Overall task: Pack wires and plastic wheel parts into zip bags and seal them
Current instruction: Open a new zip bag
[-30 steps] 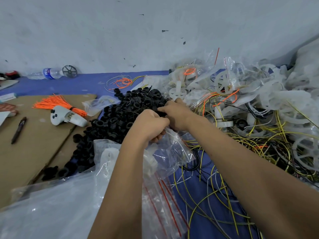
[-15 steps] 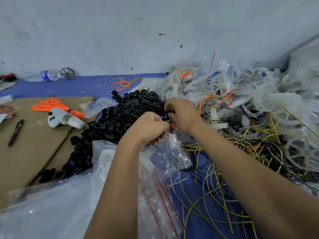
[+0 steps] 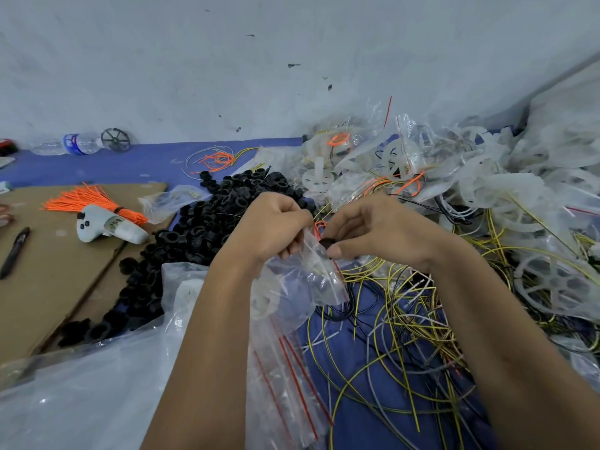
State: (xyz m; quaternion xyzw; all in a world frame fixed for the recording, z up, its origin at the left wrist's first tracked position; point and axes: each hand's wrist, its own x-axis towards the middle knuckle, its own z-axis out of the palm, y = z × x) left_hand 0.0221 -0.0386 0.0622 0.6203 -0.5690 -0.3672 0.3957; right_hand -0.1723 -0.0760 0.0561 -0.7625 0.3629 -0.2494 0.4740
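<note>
My left hand [image 3: 272, 228] pinches the top edge of a clear zip bag [image 3: 302, 280] with a red seal strip, holding its mouth up. My right hand [image 3: 367, 232] pinches a small black plastic part [image 3: 326, 243] right at the bag's mouth; an orange wire loop [image 3: 319, 225] shows between my hands. A heap of black plastic ring parts [image 3: 201, 228] lies just left of my hands. Loose yellow, black and white wires [image 3: 389, 319] spread over the blue cloth below my right arm.
Filled bags and white plastic wheels [image 3: 438, 177] pile up at the right. Spare zip bags [image 3: 285, 378] and a big clear plastic sheet [image 3: 81, 391] lie near me. On the cardboard [image 3: 48, 287] sit an orange wire bundle [image 3: 81, 203], a white controller [image 3: 107, 225] and a pen [image 3: 14, 251].
My right hand came back from the black heap holding a black part and now sits at the bag's mouth. My left hand lifted the bag edge slightly.
</note>
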